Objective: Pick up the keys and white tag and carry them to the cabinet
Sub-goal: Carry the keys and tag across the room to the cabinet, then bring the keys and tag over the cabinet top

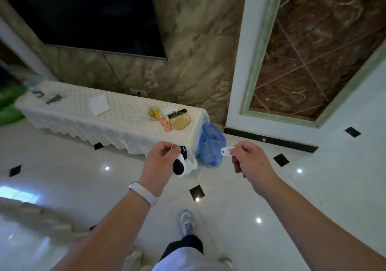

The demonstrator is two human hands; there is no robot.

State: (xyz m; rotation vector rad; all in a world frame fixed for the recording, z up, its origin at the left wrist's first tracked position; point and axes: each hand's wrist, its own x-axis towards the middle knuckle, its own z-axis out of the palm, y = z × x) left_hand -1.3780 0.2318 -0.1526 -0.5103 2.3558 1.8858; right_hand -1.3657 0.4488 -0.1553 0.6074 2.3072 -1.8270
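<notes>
My left hand (161,158) is closed on a bunch of keys (183,151) with a black fob, and a black-and-white oval charm (179,167) hangs below the fingers. In my right hand (248,159) a white tag (226,151) is pinched between thumb and fingers, its rounded end pointing left. Both hands are held out at waist height over the floor. The low cabinet (83,120), covered by a white quilted cloth, stands just ahead against the marble wall.
On the cabinet lie a glass dish (180,121), snack packets (159,116), a white paper (99,104) and small items at the far left. A blue plastic bag (211,145) sits on the floor by its right end. A dark TV (83,13) hangs above. My shoe (187,222) is on glossy tiles.
</notes>
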